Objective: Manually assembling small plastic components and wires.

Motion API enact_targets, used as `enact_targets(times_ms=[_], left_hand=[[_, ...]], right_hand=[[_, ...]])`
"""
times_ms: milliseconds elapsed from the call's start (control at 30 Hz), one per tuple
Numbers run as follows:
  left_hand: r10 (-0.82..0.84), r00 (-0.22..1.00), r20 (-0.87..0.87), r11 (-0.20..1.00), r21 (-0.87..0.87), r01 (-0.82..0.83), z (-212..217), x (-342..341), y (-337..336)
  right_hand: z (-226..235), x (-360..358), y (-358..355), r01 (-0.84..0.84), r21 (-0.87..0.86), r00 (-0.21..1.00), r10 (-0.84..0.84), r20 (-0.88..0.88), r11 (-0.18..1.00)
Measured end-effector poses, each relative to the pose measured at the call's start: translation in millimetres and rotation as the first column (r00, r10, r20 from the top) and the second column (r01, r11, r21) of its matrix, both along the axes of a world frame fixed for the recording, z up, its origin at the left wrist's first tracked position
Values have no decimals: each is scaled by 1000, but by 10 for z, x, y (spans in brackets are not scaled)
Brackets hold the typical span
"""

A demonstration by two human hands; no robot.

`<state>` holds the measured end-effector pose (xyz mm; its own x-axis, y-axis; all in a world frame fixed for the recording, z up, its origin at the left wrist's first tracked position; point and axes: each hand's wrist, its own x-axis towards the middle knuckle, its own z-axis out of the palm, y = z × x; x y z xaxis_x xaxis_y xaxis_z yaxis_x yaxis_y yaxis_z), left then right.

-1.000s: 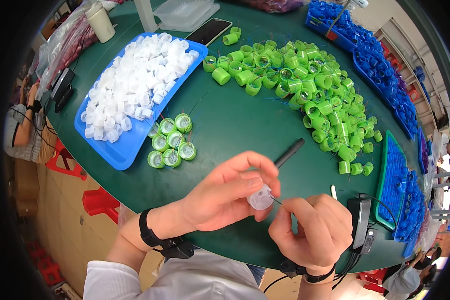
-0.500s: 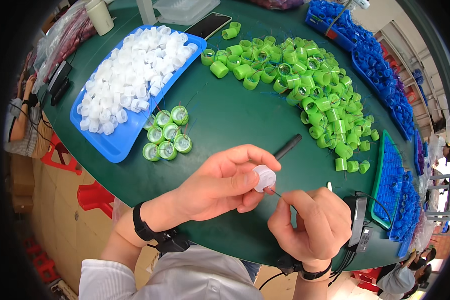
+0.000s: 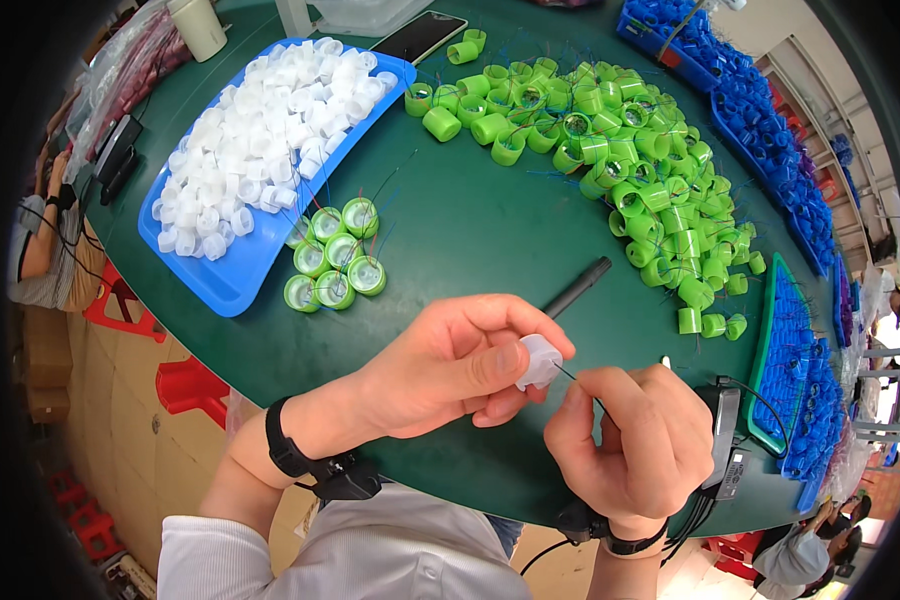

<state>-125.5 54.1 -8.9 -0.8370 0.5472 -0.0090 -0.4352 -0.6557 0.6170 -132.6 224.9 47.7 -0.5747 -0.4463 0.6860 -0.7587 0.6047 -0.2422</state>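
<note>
A small white plastic cap is pinched between the thumb and fingers of my left hand. My right hand, closed beside it, pinches a thin dark wire between thumb and forefinger. The wire runs from the cap's face to those fingertips; whether it passes through the cap I cannot tell. Left of my hands stands a cluster of green cups with white inserts, thin wires sticking out. A black pen lies just beyond my left fingertips.
A blue tray heaped with white caps is at the far left. Many loose green cups spread over the right of the green table. Blue parts fill trays along the right edge. A phone lies at the back.
The white cap has turned in my left fingers, so its face points more to the right. My right hand has shifted slightly right, still pinching the wire.
</note>
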Motion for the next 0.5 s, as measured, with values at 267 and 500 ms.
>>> enact_targets(times_ms=[267, 500], left_hand=[[7, 1000, 19, 1000, -14, -7, 16, 1, -12], [19, 999, 43, 1000, -4, -19, 20, 0, -12]], right_hand=[[-54, -14, -9, 15, 66, 999, -12, -48, 998], [-74, -4, -22, 42, 99, 995, -33, -89, 994]])
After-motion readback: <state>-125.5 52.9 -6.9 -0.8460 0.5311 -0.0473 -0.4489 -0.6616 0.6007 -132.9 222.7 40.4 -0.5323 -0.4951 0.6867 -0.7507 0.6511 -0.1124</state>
